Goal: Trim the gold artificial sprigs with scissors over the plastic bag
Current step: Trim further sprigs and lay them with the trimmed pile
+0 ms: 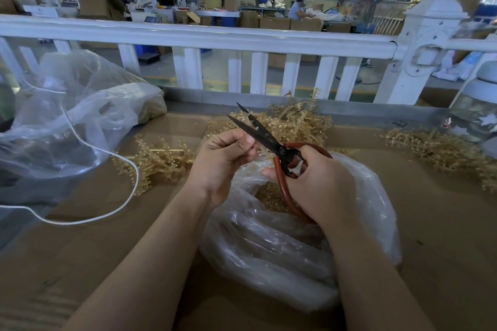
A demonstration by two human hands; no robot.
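My right hand grips the red-handled scissors, whose black blades stand apart and point up and left. My left hand pinches a small pale gold sprig piece right beside the blades, near the pivot. Both hands hover above the open clear plastic bag, which holds gold trimmings. Loose gold sprigs lie in piles on the cardboard: one to the left, one behind the hands, one at the right.
A large crumpled clear bag with a white cord lies at the left. The cardboard-covered table ends at a white railing behind. A glass jar stands at the far right. A person works far back in the workshop.
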